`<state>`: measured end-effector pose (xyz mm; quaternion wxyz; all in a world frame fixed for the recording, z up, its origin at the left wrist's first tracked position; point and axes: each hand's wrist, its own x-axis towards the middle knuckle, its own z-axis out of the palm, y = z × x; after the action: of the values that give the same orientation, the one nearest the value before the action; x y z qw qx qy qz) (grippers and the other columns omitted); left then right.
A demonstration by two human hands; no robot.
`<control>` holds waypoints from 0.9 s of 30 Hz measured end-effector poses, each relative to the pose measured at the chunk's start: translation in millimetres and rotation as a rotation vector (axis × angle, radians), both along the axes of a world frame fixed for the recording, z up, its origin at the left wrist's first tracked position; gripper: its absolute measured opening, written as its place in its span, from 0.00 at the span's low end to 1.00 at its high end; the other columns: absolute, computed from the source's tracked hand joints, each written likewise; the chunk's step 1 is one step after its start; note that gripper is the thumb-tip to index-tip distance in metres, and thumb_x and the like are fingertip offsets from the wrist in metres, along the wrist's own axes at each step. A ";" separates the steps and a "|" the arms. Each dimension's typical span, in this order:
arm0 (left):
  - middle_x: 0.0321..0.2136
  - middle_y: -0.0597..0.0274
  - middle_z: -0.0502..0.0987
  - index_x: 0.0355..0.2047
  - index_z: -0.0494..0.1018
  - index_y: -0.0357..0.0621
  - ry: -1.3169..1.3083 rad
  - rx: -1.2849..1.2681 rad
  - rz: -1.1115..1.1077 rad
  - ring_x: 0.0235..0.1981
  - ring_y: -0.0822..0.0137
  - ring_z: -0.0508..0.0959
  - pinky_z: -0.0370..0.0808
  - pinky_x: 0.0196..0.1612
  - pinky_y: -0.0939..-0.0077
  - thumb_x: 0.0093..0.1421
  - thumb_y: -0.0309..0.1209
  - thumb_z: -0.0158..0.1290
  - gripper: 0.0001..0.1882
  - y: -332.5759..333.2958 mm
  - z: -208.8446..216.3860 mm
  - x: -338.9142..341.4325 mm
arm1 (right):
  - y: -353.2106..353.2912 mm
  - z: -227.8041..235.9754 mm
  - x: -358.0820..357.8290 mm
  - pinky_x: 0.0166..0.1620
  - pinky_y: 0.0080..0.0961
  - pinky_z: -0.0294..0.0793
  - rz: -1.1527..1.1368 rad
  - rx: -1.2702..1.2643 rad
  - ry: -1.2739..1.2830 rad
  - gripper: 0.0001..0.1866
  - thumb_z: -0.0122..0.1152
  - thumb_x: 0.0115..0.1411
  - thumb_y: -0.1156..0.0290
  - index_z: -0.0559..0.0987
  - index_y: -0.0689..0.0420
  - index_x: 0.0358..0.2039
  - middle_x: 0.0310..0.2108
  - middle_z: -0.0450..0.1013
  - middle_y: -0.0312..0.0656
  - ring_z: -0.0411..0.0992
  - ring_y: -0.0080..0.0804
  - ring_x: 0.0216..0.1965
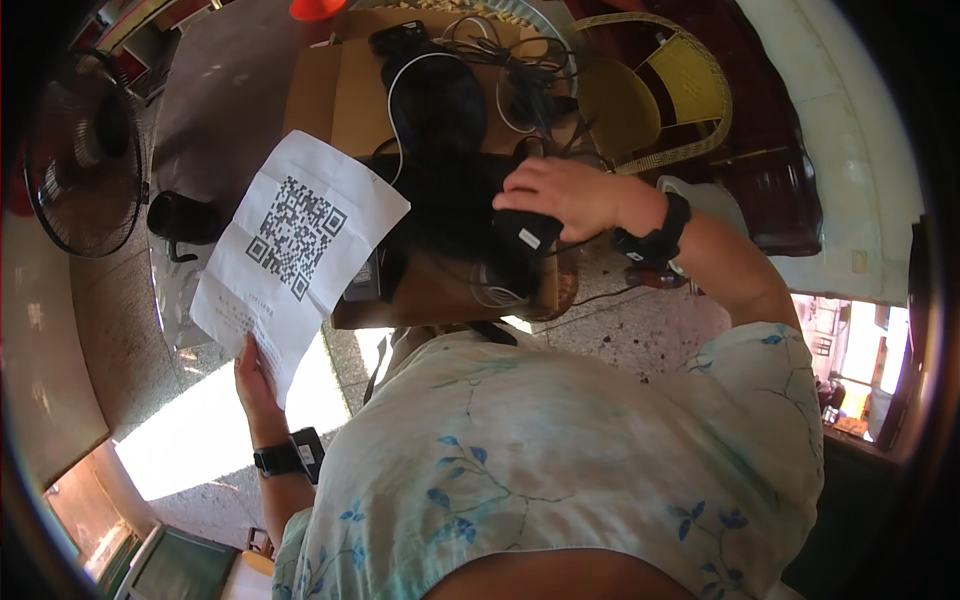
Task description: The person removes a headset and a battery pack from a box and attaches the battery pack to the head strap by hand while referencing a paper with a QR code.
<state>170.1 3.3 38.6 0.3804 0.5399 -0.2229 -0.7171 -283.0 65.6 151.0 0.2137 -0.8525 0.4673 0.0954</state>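
A creased white sheet of paper with a large black square code is held at its lower edge by my left hand. My right hand is closed over a black device with a small white label; its exact kind cannot be made out. This hand is above the right side of an open cardboard box. Inside the box lie dark items and tangled black cables, with a white cable curving among them. Black bands with small modules are on both my wrists.
A black mug stands left of the paper on a grey-covered table. Further left is a black fan. A yellow woven chair stands at the far right, near a dark red surface. A round metal tray is behind the box.
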 end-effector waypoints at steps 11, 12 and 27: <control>0.38 0.53 0.71 0.44 0.62 0.27 0.026 -0.033 0.007 0.35 0.67 0.73 0.69 0.39 0.78 0.59 0.32 0.41 0.19 -4.6 11.7 -4.5 | -15.5 -62.3 0.0 0.44 0.30 0.62 -0.141 0.111 0.674 0.37 0.64 0.29 0.68 0.67 0.55 0.47 0.38 0.64 0.41 0.61 0.37 0.42; 0.38 0.53 0.71 0.44 0.62 0.27 0.024 -0.031 0.007 0.35 0.67 0.73 0.69 0.39 0.78 0.59 0.32 0.41 0.19 -3.6 13.3 -5.3 | -17.3 -65.3 -1.9 0.44 0.30 0.62 -0.140 0.113 0.671 0.37 0.64 0.29 0.68 0.67 0.55 0.47 0.38 0.64 0.41 0.61 0.37 0.42; 0.38 0.51 0.71 0.44 0.61 0.28 -0.105 -0.050 0.053 0.35 0.66 0.73 0.69 0.39 0.77 0.59 0.32 0.41 0.18 5.6 15.4 -4.3 | -40.1 -132.7 17.0 0.42 0.37 0.65 -0.289 -0.081 0.124 0.17 0.62 0.34 0.65 0.74 0.60 0.26 0.26 0.71 0.50 0.69 0.47 0.35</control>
<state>165.8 8.9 54.0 0.4004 0.5728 -0.2459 -0.6716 -266.0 25.6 18.4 0.1614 -0.7769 0.6007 0.0972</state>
